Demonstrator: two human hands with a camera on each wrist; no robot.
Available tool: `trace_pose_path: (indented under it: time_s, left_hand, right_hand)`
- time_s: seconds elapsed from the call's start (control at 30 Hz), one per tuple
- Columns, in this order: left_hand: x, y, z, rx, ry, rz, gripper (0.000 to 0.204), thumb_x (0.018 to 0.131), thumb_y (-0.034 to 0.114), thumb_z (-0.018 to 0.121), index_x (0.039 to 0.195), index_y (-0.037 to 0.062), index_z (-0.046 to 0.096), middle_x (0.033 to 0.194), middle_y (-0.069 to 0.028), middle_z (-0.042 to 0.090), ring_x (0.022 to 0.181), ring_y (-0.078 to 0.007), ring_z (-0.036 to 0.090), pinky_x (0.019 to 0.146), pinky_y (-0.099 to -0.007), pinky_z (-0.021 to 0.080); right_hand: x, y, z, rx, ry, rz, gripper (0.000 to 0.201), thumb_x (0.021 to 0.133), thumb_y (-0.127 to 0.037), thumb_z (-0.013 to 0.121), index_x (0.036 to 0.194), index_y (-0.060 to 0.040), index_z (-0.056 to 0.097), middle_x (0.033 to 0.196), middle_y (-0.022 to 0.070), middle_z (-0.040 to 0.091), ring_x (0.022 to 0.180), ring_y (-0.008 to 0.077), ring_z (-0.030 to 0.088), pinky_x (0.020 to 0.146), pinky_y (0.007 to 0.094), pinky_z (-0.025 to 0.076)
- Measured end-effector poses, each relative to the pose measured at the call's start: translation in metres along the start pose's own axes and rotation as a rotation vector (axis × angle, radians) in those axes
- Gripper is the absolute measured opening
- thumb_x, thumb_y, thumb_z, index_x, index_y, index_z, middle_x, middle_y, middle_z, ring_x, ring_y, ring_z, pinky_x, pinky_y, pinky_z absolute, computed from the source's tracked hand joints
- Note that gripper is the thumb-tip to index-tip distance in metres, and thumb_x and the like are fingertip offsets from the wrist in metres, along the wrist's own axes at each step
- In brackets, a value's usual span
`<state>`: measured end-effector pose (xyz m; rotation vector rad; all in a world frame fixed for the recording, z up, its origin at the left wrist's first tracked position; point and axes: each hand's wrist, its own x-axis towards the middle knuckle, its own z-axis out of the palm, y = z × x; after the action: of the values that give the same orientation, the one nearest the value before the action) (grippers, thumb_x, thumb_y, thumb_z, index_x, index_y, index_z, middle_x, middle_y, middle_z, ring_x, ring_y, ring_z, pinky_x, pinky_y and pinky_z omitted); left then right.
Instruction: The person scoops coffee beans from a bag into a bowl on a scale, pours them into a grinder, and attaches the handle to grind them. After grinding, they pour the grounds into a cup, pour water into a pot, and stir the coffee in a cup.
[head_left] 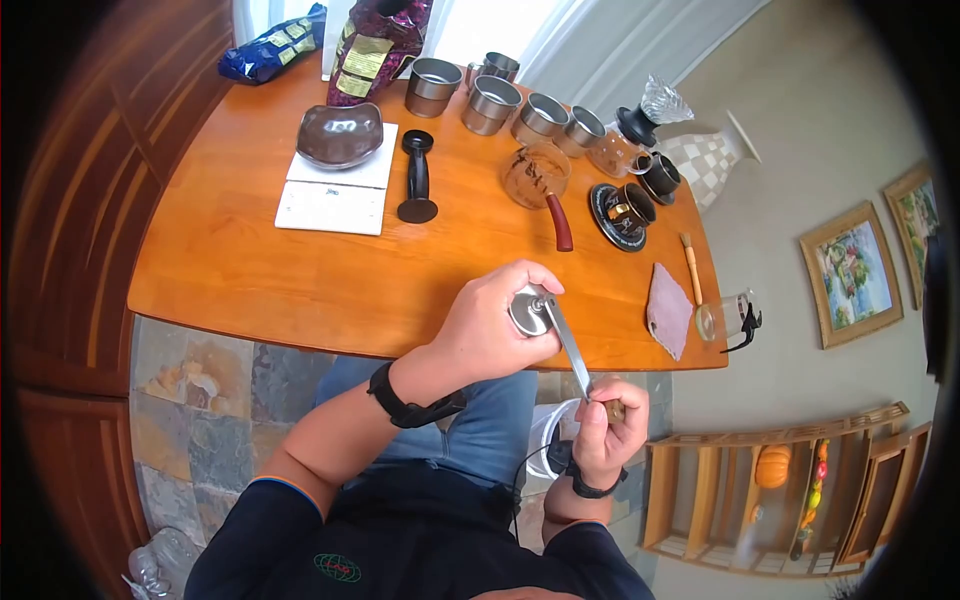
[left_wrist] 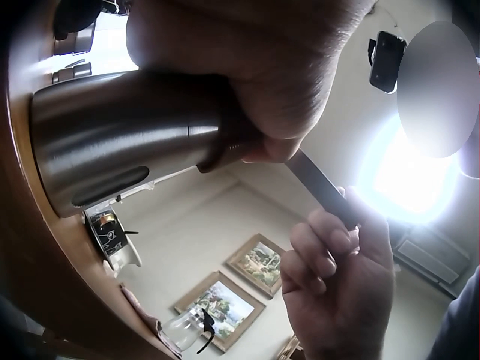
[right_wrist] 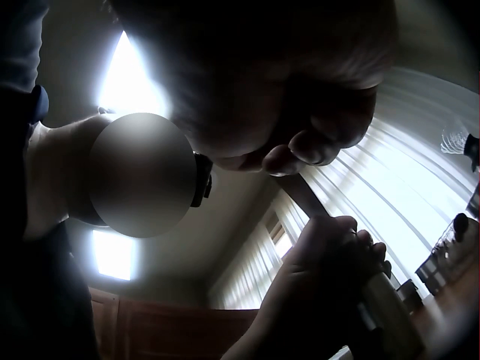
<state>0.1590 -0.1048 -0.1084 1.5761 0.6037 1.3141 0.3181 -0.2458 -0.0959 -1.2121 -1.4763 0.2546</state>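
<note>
In the head view my left hand (head_left: 480, 325) grips a steel hand coffee grinder (head_left: 527, 312) near the table's front edge, its round lid facing up at me. The left wrist view shows the grinder's brushed cylinder (left_wrist: 120, 139) with a dark oval slot in its side. From the lid a flat metal crank (head_left: 568, 345) slants toward my right hand (head_left: 612, 430). Fingers and thumb of that hand pinch the crank's brown knob (head_left: 613, 409), which they partly cover. In the right wrist view both hands are dark, with the crank (right_wrist: 301, 195) between them.
On the wooden table (head_left: 250, 280) stand a brown bowl (head_left: 340, 135) on a white scale (head_left: 330, 205), a black tamper (head_left: 418, 180), several metal cups (head_left: 433, 88), a red-handled glass pot (head_left: 562, 222), a black cup (head_left: 632, 207), a pink cloth (head_left: 670, 310), a brush (head_left: 692, 265) and a glass jar (head_left: 718, 318).
</note>
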Motion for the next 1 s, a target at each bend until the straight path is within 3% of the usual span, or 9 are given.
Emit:
trace_pose_path:
  time_s: [0.13,0.23,0.3,0.53,0.73,0.83,1.0]
  left_hand:
    - [0.001,0.001,0.002,0.003,0.032,0.051,0.036,0.075,0.011,0.085,0.105,0.0073,0.065,0.083,-0.0062,0.068,0.072,-0.0188,0.069,0.068,-0.0309,0.055]
    - [0.001,0.0,0.003,0.027,0.04,0.052,0.035,0.076,0.011,0.085,0.104,0.0077,0.064,0.081,-0.0056,0.068,0.07,-0.018,0.068,0.067,-0.0311,0.055]
    - [0.001,0.001,0.003,0.047,0.052,0.062,0.034,0.078,0.012,0.086,0.104,0.0078,0.064,0.081,-0.006,0.067,0.071,-0.0182,0.068,0.067,-0.0314,0.055]
    - [0.002,-0.001,0.003,0.07,0.07,0.13,0.035,0.077,0.011,0.086,0.104,0.0075,0.064,0.08,-0.0062,0.067,0.069,-0.0183,0.067,0.066,-0.0309,0.054]
    - [0.0,0.003,0.001,0.002,0.043,0.045,0.036,0.074,0.008,0.084,0.104,0.0076,0.063,0.078,-0.0059,0.066,0.068,-0.0168,0.066,0.065,-0.0302,0.054]
    - [0.001,0.006,0.0,0.043,0.032,0.041,0.033,0.076,0.006,0.083,0.103,0.0063,0.065,0.082,-0.0034,0.068,0.073,-0.0104,0.066,0.068,-0.0268,0.054]
    - [0.001,0.007,0.0,0.032,0.022,0.01,0.032,0.075,0.007,0.082,0.103,0.0066,0.065,0.081,-0.0028,0.068,0.072,-0.0104,0.066,0.068,-0.0264,0.053]
  right_hand:
    - [0.0,-0.001,0.0,0.063,-0.048,0.018,0.013,0.091,-0.003,0.067,0.102,-0.0006,0.061,0.082,0.0099,0.063,0.067,0.0178,0.058,0.063,0.0266,0.044]
    - [0.009,-0.005,0.005,0.031,-0.08,-0.05,0.016,0.086,-0.001,0.072,0.1,-0.0016,0.063,0.079,0.01,0.064,0.064,0.0195,0.059,0.059,0.0282,0.043]
    - [0.018,-0.011,0.005,-0.074,-0.192,-0.171,0.02,0.08,0.0,0.077,0.097,-0.0023,0.065,0.075,0.0096,0.064,0.06,0.0206,0.058,0.054,0.0293,0.042]
    - [0.017,-0.011,0.012,-0.052,-0.124,-0.181,0.025,0.074,0.003,0.082,0.093,-0.0037,0.067,0.068,0.0079,0.062,0.055,0.021,0.056,0.051,0.0302,0.04]
    - [0.012,-0.008,0.014,-0.172,-0.045,-0.184,0.025,0.074,0.003,0.082,0.092,-0.004,0.067,0.069,0.009,0.063,0.055,0.0228,0.057,0.051,0.0312,0.041]
    - [0.012,-0.008,0.015,-0.196,0.009,-0.185,0.025,0.073,0.003,0.082,0.091,-0.005,0.067,0.069,0.0079,0.064,0.055,0.0233,0.057,0.051,0.0318,0.042]
    - [0.012,-0.009,0.02,-0.249,-0.13,-0.285,0.027,0.07,0.001,0.085,0.091,-0.0061,0.07,0.07,0.0061,0.066,0.055,0.0231,0.057,0.051,0.0323,0.043]
